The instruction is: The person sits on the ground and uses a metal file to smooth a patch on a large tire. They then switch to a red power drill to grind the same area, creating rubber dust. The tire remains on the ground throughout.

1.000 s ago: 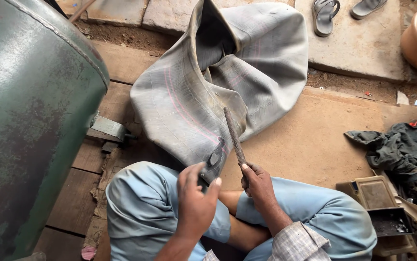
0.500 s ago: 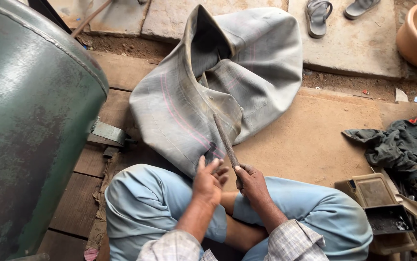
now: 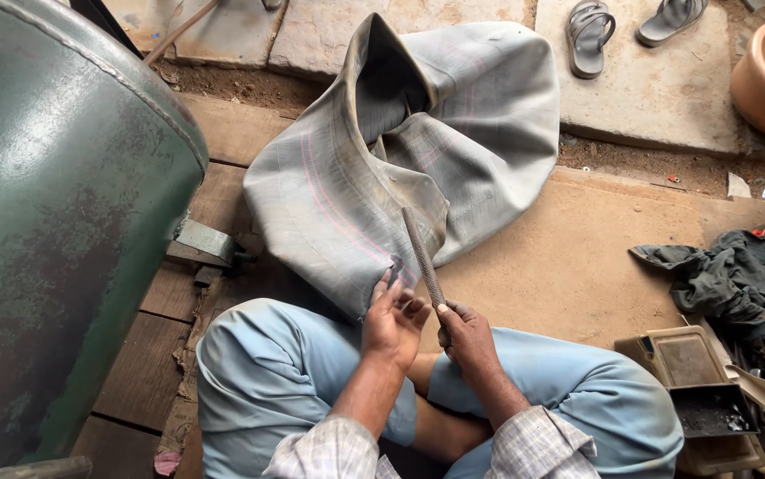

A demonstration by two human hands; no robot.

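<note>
Both hands had drawn closer together over the lap; left hand [image 3: 393,321], fingers spread apart, pressed the grey inner tube's [image 3: 418,168] edge; right hand [image 3: 468,335] gripped a rasp [image 3: 423,258], fingers clamped round its handle, blade angled up across the tube.

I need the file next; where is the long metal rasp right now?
In the head view, the long grey metal rasp stands in the right hand, centre frame, slanting up over the grey rubber inner tube.
</note>
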